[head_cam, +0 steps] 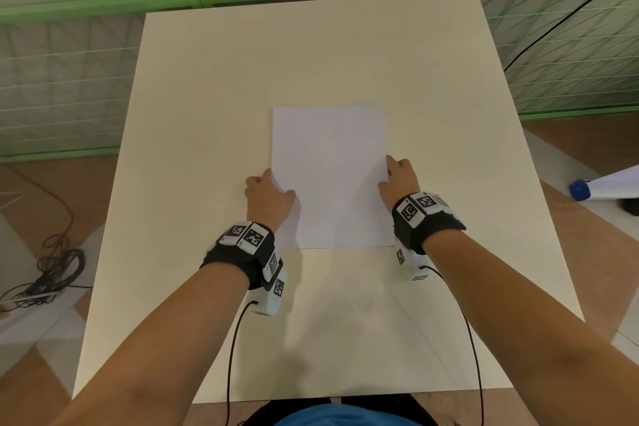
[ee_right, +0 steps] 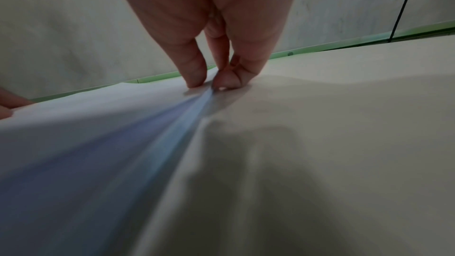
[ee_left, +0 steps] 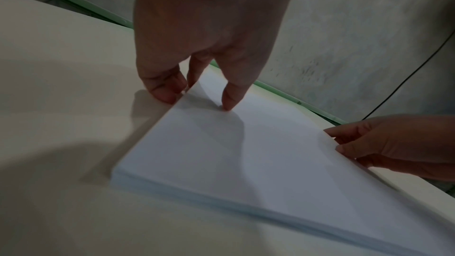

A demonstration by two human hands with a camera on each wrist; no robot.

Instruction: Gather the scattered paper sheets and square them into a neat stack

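Both hands' curled fingers (ee_left: 231, 94) pinch paper stack (head_cam: 330, 176)

Squared white paper stack (head_cam: 328, 176) flat, mid-table

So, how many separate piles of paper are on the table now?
1: the paper stack lies mid-table, the left hand and right hand at its side edges. No loose sheets are visible.

Both bare forearms extend up from the lower frame. Left hand (head_cam: 268, 199), centre-left, thumb on top, fingers curled at the edge of the white paper stack (head_cam: 330, 176). Right hand (head_cam: 399, 181), centre-right, pinches the opposite edge.
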